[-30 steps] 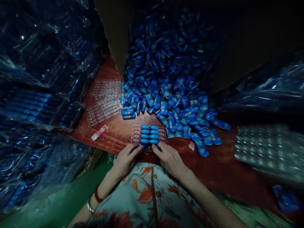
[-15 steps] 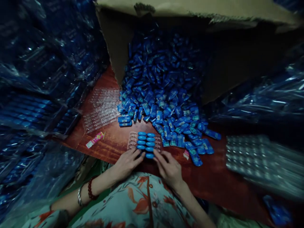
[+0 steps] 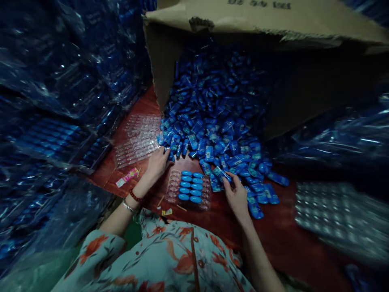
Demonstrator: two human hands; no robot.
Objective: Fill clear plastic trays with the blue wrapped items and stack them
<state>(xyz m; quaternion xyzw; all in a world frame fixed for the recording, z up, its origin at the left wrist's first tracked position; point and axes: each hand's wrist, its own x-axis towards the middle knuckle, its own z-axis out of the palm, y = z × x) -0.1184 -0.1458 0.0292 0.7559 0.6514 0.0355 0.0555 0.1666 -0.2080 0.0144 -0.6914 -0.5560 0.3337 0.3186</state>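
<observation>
A clear plastic tray (image 3: 174, 186) lies on the red table near my body, with two columns of bright blue capsule-shaped pieces (image 3: 191, 186) in its middle. Beyond it spreads a large heap of blue packets (image 3: 212, 117), spilling from a cardboard box. At the heap's left front edge, my left hand (image 3: 158, 162) has its fingers closed on a blue packet, which they partly cover. My right hand (image 3: 237, 192) pinches another blue packet (image 3: 221, 173) at the heap's front, right of the tray.
The cardboard box (image 3: 261, 16) stands open behind the heap. Stacked clear trays (image 3: 133, 142) lie left, and more trays (image 3: 337, 215) right. A pink wrapper (image 3: 129, 177) and yellow scrap (image 3: 167, 212) lie on the table (image 3: 148, 190). Plastic-wrapped blue packs (image 3: 45, 138) rise at left.
Both hands have left the tray. My left hand has moved up and left to the heap, my right hand up and right; each has taken hold of a packet. The view has shifted slightly.
</observation>
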